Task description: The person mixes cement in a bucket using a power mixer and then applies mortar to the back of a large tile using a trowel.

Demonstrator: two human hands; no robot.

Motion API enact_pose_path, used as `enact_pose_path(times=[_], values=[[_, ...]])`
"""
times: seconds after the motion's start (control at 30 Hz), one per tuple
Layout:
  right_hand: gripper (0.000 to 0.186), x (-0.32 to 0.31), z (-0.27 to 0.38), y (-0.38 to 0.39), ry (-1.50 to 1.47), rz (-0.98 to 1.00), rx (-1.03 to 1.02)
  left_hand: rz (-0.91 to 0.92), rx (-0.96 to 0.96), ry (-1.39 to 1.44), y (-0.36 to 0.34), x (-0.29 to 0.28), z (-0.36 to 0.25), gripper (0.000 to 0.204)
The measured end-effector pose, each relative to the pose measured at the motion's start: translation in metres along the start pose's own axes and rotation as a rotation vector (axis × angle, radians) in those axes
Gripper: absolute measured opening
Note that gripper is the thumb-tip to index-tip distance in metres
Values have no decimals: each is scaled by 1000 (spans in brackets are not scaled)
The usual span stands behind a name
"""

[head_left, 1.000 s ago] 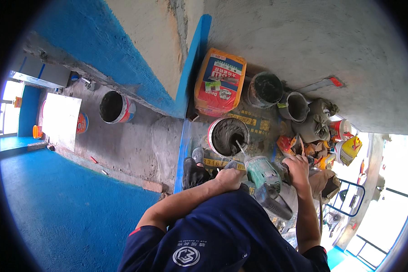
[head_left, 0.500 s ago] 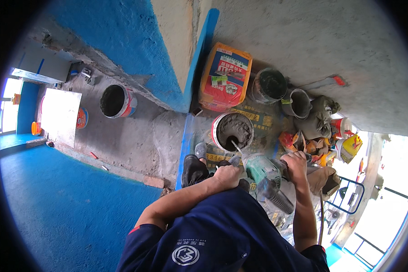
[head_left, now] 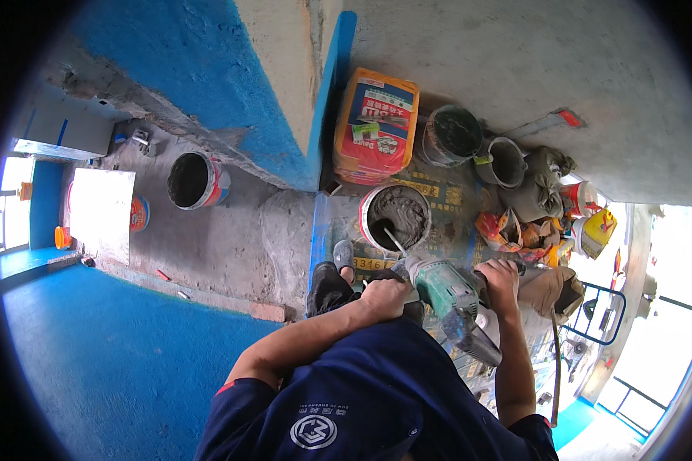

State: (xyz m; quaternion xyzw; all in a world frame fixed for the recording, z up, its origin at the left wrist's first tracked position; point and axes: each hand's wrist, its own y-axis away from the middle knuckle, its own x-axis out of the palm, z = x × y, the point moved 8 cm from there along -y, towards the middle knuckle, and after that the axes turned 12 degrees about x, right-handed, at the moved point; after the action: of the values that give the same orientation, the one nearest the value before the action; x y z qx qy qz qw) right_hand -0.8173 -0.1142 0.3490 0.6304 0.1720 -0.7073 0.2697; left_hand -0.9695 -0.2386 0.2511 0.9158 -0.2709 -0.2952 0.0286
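A green handheld power mixer is held between both my hands, its dark grey end slanting toward my body. My left hand is closed round the handle on its left side. On the right, my right hand wraps round the other handle. From the mixer a metal shaft runs down into grey wet mortar, where it sits in a dark hollow near the left side. The mortar is in a white and red bucket; the paddle is hidden under it.
Behind the bucket stand stacked orange and red powder bags and a dark bucket. To the right are a grey bucket, a filled sack and crumpled bags. Another bucket stands left, beyond the blue wall.
The shaft and the hollow round it have moved left in the mortar. The mixer body has tilted a little, with both hands still on the handles. The view has shifted slightly.
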Motion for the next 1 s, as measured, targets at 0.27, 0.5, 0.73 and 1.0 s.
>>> enact_pose_path(times=[0.27, 0.5, 0.73, 1.0], values=[[8, -2, -4, -2, 15, -25, -25, -5, 37, -27, -4, -4, -7, 18], [8, -2, -8, -13, 33, -16, -62, -30, 8, -22, -5, -15, -17, 21], [11, 1, -24, -23, 62, 0, -67, -48, -35, -7, -18, -10, -15, 23], [11, -2, -53, -32, 36, -20, -93, -154, -55, -35, -47, -1, -15, 22]])
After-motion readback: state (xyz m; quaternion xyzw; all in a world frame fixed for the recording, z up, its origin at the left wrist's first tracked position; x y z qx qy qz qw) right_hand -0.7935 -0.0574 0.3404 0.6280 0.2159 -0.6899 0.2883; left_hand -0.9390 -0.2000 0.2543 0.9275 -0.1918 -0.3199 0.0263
